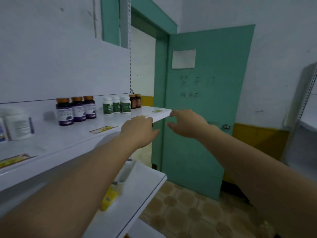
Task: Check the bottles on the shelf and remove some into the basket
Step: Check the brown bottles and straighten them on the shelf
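You are standing at the white shelf (72,140), both hands reaching toward its right end. Your left hand (137,133) is touching the front lip. Your right hand (187,123) is hovering just off the corner, fingers loosely curled. Neither is holding anything. The purple bottles (78,109), white bottles (116,105) and small brown bottles (135,101) are sitting upright near the back. The basket is not showing. Reaching in carelessly, you are risking toppling those close-packed rows with a wrist.
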### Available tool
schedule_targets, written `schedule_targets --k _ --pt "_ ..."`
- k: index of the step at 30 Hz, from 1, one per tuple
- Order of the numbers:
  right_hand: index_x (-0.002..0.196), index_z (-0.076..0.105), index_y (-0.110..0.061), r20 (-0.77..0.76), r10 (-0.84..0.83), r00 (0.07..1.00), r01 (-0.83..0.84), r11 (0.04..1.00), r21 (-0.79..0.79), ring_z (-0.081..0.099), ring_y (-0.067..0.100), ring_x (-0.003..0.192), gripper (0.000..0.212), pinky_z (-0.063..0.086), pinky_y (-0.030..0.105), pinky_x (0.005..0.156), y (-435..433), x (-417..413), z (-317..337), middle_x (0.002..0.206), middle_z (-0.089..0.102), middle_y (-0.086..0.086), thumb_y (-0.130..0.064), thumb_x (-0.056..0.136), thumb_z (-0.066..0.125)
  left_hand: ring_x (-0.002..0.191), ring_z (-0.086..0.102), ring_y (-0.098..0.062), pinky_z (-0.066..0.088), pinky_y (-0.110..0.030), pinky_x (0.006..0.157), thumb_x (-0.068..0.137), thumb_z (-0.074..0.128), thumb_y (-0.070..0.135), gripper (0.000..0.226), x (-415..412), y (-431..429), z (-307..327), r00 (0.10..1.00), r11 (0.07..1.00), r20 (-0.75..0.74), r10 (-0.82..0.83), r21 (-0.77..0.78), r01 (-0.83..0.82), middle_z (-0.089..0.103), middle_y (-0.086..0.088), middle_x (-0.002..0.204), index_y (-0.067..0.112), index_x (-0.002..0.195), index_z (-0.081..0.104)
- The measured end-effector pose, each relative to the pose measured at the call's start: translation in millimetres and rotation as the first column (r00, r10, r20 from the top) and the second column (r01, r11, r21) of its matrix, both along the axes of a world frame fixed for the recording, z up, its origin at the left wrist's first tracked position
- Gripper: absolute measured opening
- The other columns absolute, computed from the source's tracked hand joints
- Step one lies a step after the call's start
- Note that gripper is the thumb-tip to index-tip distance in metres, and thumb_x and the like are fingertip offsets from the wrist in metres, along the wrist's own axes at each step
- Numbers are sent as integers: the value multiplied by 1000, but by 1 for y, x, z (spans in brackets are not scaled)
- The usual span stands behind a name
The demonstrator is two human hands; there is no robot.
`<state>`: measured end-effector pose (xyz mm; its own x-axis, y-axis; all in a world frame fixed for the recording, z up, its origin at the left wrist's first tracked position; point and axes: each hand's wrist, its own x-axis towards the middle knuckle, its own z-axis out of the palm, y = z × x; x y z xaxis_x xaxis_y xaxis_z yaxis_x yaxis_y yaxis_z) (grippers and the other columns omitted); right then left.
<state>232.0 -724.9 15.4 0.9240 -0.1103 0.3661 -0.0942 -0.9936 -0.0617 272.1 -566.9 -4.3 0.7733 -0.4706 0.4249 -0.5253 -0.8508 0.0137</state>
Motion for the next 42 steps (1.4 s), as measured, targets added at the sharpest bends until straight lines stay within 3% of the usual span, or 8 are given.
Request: schedule_targets --k 9,16,20,29,35,38,42 --pt "130 49 -18 -68 -25 997 24 1000 -12 54 28 113 44 45 35 82 -130 129 -24 126 56 9 -43 95 45 98 56 -27 40 -30 67 92 42 53 45 128 -118 -13 999 998 7 41 49 -41 59 -8 115 18 119 54" --pt "135 46 -17 -107 178 978 -184 982 -45 52 28 116 46 46 38 88 -202 243 -27 131 53 10 -43 96 44 103 54 -27 36 -31 70 94 39 50 47 212 -179 -17 976 976 -18 216 25 -215 57 -9 117 18 128 48" --pt "127 52 -15 -87 289 953 -294 955 -44 55 30 109 43 49 38 85 -221 309 -12 124 57 11 -43 96 45 106 53 -28 37 -32 71 95 38 49 48 254 -195 -11 945 945 -33 325 39 -324 56 -11 120 14 126 50" --pt "114 57 -14 -8 522 853 -521 851 -64 52 22 83 41 41 28 63 -189 446 -9 98 59 6 -47 94 46 105 53 -28 46 -38 84 93 39 52 46 343 -171 -5 826 830 -80 558 24 -558 56 -10 116 15 117 51" --pt "120 56 -15 31 665 746 -662 746 -71 58 24 93 44 52 35 74 -149 503 7 109 63 8 -48 93 46 102 54 -28 46 -38 86 91 44 50 39 376 -157 -4 766 768 -99 635 -27 -640 57 -9 112 17 110 51" --pt "127 53 -18 41 726 686 -722 687 -90 56 25 103 47 52 38 80 -133 525 21 115 61 8 -48 92 46 99 55 -28 47 -37 83 93 44 45 30 382 -160 3 741 743 -95 665 -18 -669 56 -9 106 18 105 48" --pt "134 47 -16 54 790 610 -783 612 -111 51 30 115 48 47 39 89 -111 544 34 128 52 13 -45 95 43 94 57 -25 50 -36 82 92 43 48 35 392 -163 -3 676 679 -132 725 -25 -734 58 -4 101 17 105 51"
